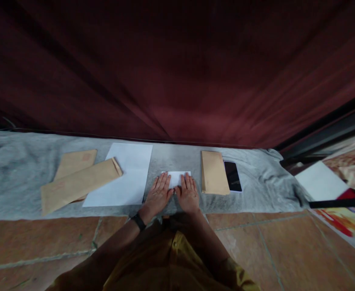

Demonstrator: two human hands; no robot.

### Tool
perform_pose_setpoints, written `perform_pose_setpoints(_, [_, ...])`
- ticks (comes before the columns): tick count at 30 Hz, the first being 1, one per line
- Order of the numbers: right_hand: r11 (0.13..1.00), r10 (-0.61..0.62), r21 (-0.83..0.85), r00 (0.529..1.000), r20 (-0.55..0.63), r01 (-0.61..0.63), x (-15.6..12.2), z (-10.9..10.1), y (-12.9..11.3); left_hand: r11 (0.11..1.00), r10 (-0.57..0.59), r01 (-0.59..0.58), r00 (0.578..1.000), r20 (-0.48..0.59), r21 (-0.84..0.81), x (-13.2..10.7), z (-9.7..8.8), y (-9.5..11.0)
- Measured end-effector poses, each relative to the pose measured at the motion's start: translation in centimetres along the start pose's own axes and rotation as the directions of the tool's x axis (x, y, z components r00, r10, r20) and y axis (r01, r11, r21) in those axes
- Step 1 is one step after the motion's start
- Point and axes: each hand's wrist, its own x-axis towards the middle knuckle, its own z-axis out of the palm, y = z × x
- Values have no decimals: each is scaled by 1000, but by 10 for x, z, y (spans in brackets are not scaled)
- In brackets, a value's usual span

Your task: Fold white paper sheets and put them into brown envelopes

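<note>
My left hand [159, 194] and my right hand [188, 192] lie flat, side by side, fingers stretched out, pressing down on a small folded white paper [176, 177] on a grey cloth [22, 178]. Only the far edge of the folded paper shows beyond my fingertips. A black band sits on my left wrist. To the left lies a stack of white sheets [125, 173], partly covered by two brown envelopes [77, 180]. To the right rests a stack of brown envelopes [213, 171].
A dark phone [232, 176] lies beside the right envelope stack. A dark red curtain [177, 72] hangs behind the cloth. Brown floor tiles [271, 246] run in front. At the far right are a white sheet [321, 181] and colourful printed material [349, 220].
</note>
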Motion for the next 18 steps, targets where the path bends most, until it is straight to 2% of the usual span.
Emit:
perform_pose_setpoints(5, [990, 138, -10, 990, 5, -138, 1, -11, 12, 999, -41, 42, 999, -10, 28, -5, 1, 2])
perform_pose_setpoints(10, [968, 247, 35, 968, 41, -248, 15, -19, 18, 998, -56, 55, 998, 3, 42, -4, -4, 6])
perform_pose_setpoints(14, [938, 329, 95, 942, 62, -334, 26, -19, 23, 998, -55, 55, 999, -4, 21, -5, -7, 5])
perform_pose_setpoints(18, [892, 351, 243, 922, 162, -382, 32, -21, 30, 999, -45, 45, 999, -22, 0, -7, -6, 3])
